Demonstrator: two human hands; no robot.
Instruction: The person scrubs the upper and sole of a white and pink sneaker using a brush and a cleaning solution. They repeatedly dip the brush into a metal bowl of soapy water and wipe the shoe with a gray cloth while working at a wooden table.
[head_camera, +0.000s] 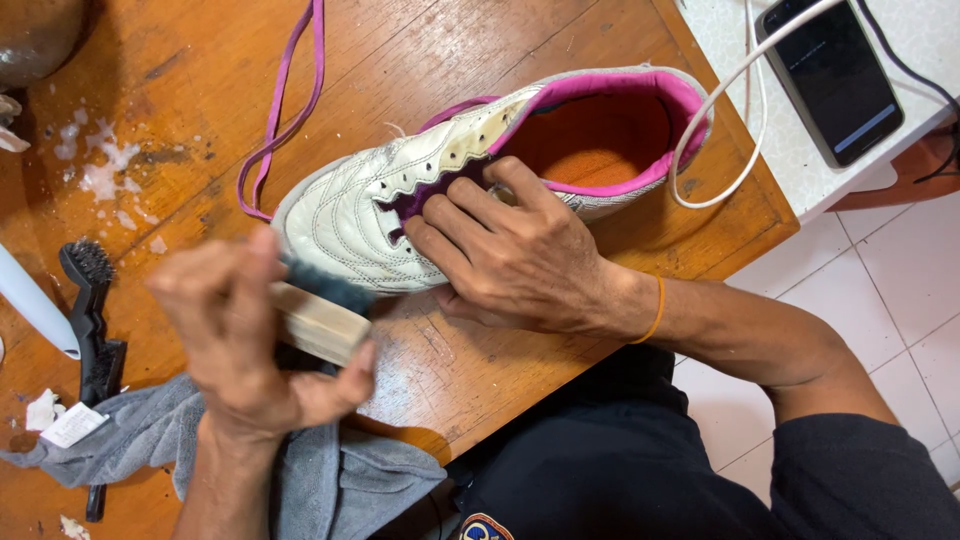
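A white leather sneaker (380, 195) with a pink lining and orange insole lies on its side on the wooden table (480, 50). My right hand (510, 255) presses down on its tongue and side, holding it still. My left hand (240, 335), blurred with motion, grips a wooden-backed brush (320, 315) with dark bristles, just in front of the shoe's toe. A purple shoelace (285, 110) lies loose on the table behind the toe.
A grey cloth (150, 430) hangs over the near table edge. A small black brush (92, 310) and a white tube (35, 305) lie at the left, with white residue (100, 170) beyond. A phone (830, 75) with a white cable (720, 110) rests on a counter at the right.
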